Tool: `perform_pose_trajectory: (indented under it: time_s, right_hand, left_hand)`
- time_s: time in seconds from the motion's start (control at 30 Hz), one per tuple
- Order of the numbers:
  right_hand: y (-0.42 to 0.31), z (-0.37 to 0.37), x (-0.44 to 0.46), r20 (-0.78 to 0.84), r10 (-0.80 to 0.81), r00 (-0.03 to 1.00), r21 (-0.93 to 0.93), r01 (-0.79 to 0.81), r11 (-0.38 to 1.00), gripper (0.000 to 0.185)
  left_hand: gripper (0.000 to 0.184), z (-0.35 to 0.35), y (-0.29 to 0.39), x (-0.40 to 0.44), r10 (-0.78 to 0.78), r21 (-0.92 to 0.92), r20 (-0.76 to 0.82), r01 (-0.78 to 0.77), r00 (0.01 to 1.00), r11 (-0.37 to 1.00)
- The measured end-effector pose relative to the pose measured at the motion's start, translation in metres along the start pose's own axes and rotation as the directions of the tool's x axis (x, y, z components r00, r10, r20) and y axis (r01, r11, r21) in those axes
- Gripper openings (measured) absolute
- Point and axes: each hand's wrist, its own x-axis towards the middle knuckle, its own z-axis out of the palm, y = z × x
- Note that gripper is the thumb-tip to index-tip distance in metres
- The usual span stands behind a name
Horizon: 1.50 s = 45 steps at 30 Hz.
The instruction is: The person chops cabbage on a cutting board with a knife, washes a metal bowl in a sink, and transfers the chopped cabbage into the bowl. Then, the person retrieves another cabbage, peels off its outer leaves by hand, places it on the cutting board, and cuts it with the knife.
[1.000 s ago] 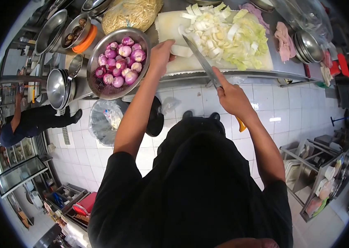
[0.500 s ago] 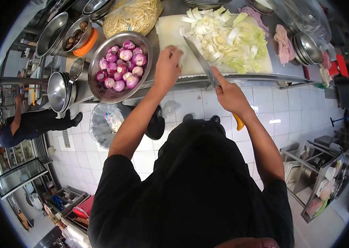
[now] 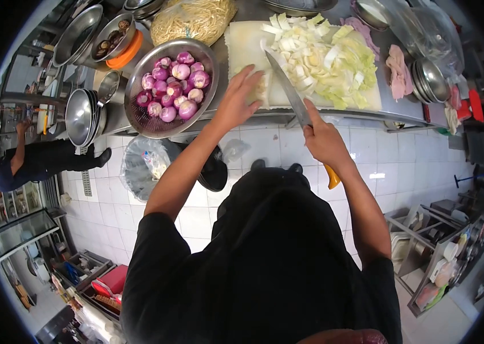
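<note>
My right hand (image 3: 325, 140) is wrapped round a large knife (image 3: 289, 86) with a yellow handle, its index finger along the blade. The blade lies over the white cutting board (image 3: 246, 41), beside a heap of chopped pale green cabbage (image 3: 342, 66). My left hand (image 3: 237, 103) is over the board's left front edge, fingers spread, with a pale piece partly visible just beyond its fingertips. Left of that hand, a perforated metal bowl (image 3: 135, 117) holds several peeled purple onions (image 3: 181, 71).
A bag of noodles (image 3: 190, 23) sits behind the onions. Stacked metal bowls (image 3: 80, 117) stand at the left, and more bowls (image 3: 430, 80) near pink cloths (image 3: 398, 71) at the right. A lined bin (image 3: 142, 169) is below the counter; another person (image 3: 36, 157) stands far left.
My left hand has let go of the pale cabbage piece it held on the board, and its fingers have spread. My right hand still grips the knife. The view has shifted slightly.
</note>
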Motion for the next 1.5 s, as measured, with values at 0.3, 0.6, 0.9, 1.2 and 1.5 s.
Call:
perform_pose_trajectory:
  time_s: [0.3,0.6,0.9,1.2,1.5]
  right_hand:
    - [-0.008,-0.002,-0.001,-0.027,0.035,0.999,0.010,-0.034,0.999,0.051]
    - [-0.023,0.008,0.000,-0.019,0.034,0.999,0.029,-0.034,0.999,0.046]
    - [-0.039,0.026,0.020,-0.106,-0.150,0.983,-0.197,0.127,0.972,0.018]
    - [-0.050,0.032,0.040,-0.074,-0.173,0.982,-0.325,0.140,0.935,0.023]
    - [-0.052,0.026,0.048,0.003,-0.099,0.995,-0.293,0.095,0.951,0.022]
  left_hand:
    - [0.038,0.018,-0.007,0.012,-0.054,-0.094,0.023,0.056,0.998,0.994]
    - [0.019,0.033,-0.023,0.001,-0.001,-0.082,-0.070,-0.005,0.998,0.997]
    - [0.021,0.027,-0.011,-0.004,-0.170,-0.208,-0.095,0.148,0.981,0.967]
    - [0.023,0.034,-0.022,-0.009,-0.119,-0.215,-0.163,0.083,0.979,0.973]
    - [0.020,0.036,-0.024,-0.009,-0.105,-0.213,-0.188,0.064,0.977,0.975]
